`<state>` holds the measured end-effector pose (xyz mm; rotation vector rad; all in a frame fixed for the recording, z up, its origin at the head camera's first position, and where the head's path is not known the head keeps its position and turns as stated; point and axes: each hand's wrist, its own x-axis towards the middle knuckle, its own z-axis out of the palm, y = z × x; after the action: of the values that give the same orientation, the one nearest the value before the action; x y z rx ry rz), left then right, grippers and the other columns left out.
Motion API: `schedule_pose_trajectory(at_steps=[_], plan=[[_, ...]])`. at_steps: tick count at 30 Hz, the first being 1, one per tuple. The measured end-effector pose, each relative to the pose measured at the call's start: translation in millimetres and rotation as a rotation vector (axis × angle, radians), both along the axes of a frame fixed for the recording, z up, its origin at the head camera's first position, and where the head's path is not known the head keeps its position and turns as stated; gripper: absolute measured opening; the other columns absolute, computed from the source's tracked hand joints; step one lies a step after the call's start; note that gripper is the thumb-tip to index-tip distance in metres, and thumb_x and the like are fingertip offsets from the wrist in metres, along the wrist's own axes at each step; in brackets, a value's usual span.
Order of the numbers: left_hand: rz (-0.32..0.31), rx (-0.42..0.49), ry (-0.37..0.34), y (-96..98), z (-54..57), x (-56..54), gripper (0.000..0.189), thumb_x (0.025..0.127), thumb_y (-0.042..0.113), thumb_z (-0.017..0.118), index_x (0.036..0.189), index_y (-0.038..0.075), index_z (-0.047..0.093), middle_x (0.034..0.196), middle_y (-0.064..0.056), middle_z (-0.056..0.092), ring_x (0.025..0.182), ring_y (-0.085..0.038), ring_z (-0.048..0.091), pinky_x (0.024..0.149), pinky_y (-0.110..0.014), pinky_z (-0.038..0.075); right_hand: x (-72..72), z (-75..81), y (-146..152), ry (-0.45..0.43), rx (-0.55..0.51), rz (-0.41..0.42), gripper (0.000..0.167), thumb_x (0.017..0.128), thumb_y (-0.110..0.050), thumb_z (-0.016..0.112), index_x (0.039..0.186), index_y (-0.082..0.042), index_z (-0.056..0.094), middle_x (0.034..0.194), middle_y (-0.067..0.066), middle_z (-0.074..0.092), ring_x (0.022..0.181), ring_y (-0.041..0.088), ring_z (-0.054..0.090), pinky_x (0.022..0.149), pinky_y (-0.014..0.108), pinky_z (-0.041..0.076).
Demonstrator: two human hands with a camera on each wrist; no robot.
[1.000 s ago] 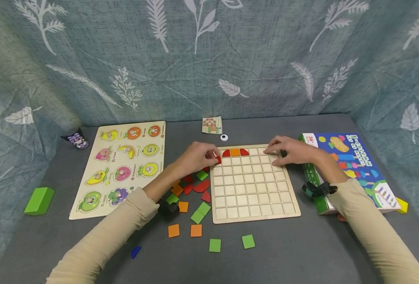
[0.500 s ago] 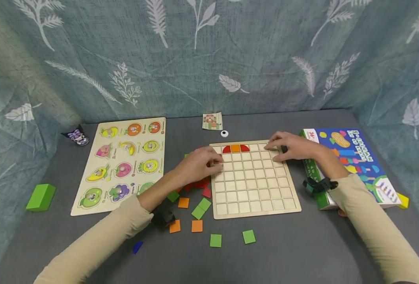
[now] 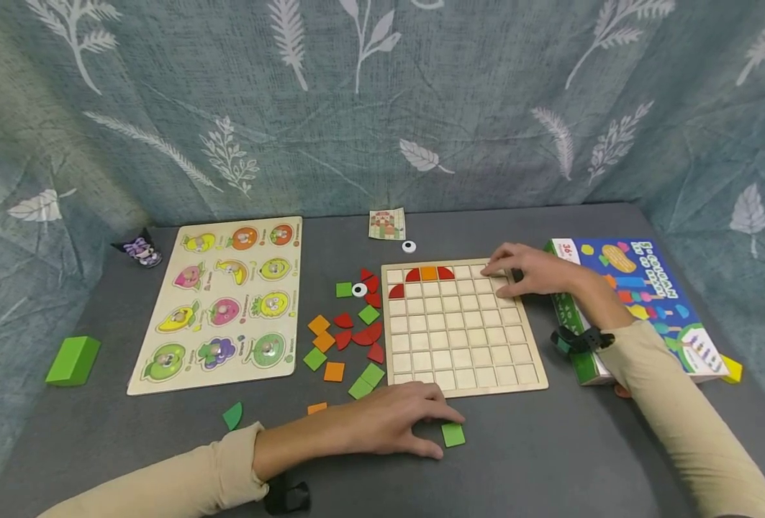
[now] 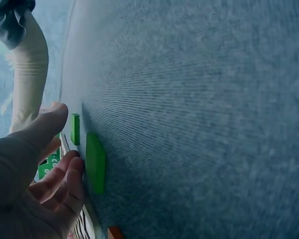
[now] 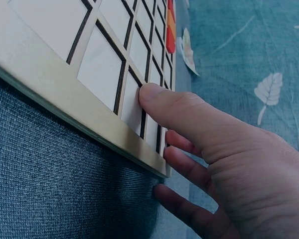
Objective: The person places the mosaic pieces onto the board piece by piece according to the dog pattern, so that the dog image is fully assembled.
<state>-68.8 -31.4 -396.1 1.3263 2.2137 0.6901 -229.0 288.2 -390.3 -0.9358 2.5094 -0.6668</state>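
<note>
My left hand (image 3: 398, 421) reaches low in front of the wooden grid board (image 3: 545, 385), thumb and fingers spread apart. A green square tile (image 3: 453, 434) lies at its fingertips in the head view. In the left wrist view, another green tile (image 4: 95, 164) stands close beside the fingers, between them and the bare cloth. My right hand (image 3: 527, 270) rests on the board's far right corner, its thumb (image 5: 162, 102) pressing on the cells. In the board's top row, an orange square (image 3: 428, 273) sits between two red quarter-round pieces; below left is a red piece (image 3: 396, 291).
Loose red pieces (image 3: 361, 337), orange squares (image 3: 334, 372) and green squares (image 3: 360, 388) lie left of the board. A fruit puzzle (image 3: 227, 302) is farther left. A picture card (image 3: 387, 224) lies behind the board; a blue box (image 3: 648, 288) lies right, partly under the right forearm.
My left hand has left the board's upper left, where a red piece now lies in a second-row cell, and has moved down to the green squares in front. The right hand stays put.
</note>
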Motion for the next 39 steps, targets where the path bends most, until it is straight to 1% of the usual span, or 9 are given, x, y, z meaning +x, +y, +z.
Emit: schedule_pose_trajectory(at_steps=[5,13,24,28,30,32,35,37,39], plan=[[-0.01,0.015,0.037,2.2,-4.8,0.4,0.045,0.086,0.034,0.074,0.128,0.025,0.064,0.104,0.007,0.059,0.088,0.002,0.049,0.072,-0.007,0.037,0.2,-0.6,0.0,0.001,0.0,0.0,0.044,0.089,-0.021,0.07,0.13,-0.006,0.062,0.127,0.017,0.051,0.111,0.031,0.052,0.089,0.048,0.045],[-0.003,-0.007,0.13,7.0,-6.3,3.9,0.032,0.086,0.033,0.073,0.117,0.026,0.069,0.1,0.01,0.055,0.086,0.003,0.047,0.068,-0.007,0.035,0.5,0.4,0.2,0.012,0.007,-0.006,0.044,0.089,-0.02,0.071,0.129,-0.006,0.062,0.127,0.017,0.051,0.111,0.031,0.052,0.089,0.049,0.045],[-0.007,-0.019,0.168,9.6,-5.3,3.7,0.028,0.085,0.037,0.073,0.11,0.025,0.069,0.101,0.009,0.058,0.085,0.002,0.051,0.071,-0.007,0.037,0.7,0.4,0.3,0.014,0.001,0.0,0.044,0.089,-0.02,0.071,0.129,-0.006,0.062,0.127,0.017,0.052,0.111,0.031,0.053,0.088,0.047,0.045],[0.007,0.032,0.174,8.0,-4.2,2.7,0.024,0.086,0.037,0.073,0.102,0.021,0.068,0.095,0.008,0.058,0.08,0.002,0.048,0.069,-0.007,0.035,0.5,0.4,0.0,0.004,0.001,-0.003,0.044,0.089,-0.02,0.07,0.129,-0.006,0.062,0.127,0.016,0.052,0.11,0.03,0.052,0.088,0.046,0.044],[0.043,0.089,0.166,5.7,-2.0,-2.1,0.022,0.085,0.035,0.074,0.098,0.018,0.068,0.091,0.006,0.059,0.078,0.0,0.049,0.069,-0.007,0.037,0.2,-0.1,-0.1,0.0,0.004,0.0,0.044,0.089,-0.021,0.07,0.13,-0.006,0.061,0.127,0.016,0.051,0.111,0.03,0.052,0.088,0.046,0.044],[0.109,0.147,0.167,1.4,2.3,-12.5,0.022,0.083,0.031,0.076,0.094,0.014,0.067,0.087,0.004,0.062,0.076,-0.002,0.052,0.068,-0.008,0.04,-0.2,0.0,-0.3,-0.007,0.008,-0.004,0.044,0.089,-0.021,0.07,0.13,-0.006,0.061,0.128,0.016,0.05,0.113,0.031,0.051,0.089,0.047,0.044],[0.279,0.178,0.194,-8.5,8.6,-38.2,0.023,0.08,0.027,0.078,0.092,0.01,0.068,0.084,0.0,0.064,0.075,-0.007,0.057,0.067,-0.013,0.045,-0.7,-0.1,-0.4,-0.005,0.017,-0.004,0.045,0.09,-0.023,0.069,0.13,-0.006,0.061,0.128,0.016,0.05,0.114,0.032,0.051,0.09,0.048,0.044],[0.391,0.156,0.22,-16.0,10.6,-57.8,0.023,0.08,0.025,0.078,0.093,0.008,0.069,0.084,-0.002,0.065,0.074,-0.01,0.059,0.068,-0.018,0.047,-0.5,0.6,-0.3,-0.008,0.017,-0.011,0.044,0.089,-0.022,0.07,0.13,-0.006,0.061,0.128,0.016,0.05,0.114,0.032,0.051,0.09,0.048,0.044],[0.477,0.116,0.228,-22.4,9.5,-75.1,0.023,0.08,0.024,0.078,0.093,0.007,0.069,0.084,-0.003,0.065,0.074,-0.011,0.059,0.068,-0.022,0.048,-0.1,1.0,-0.3,-0.009,0.014,-0.01,0.044,0.089,-0.022,0.07,0.13,-0.006,0.061,0.128,0.017,0.05,0.114,0.032,0.051,0.09,0.048,0.044]])
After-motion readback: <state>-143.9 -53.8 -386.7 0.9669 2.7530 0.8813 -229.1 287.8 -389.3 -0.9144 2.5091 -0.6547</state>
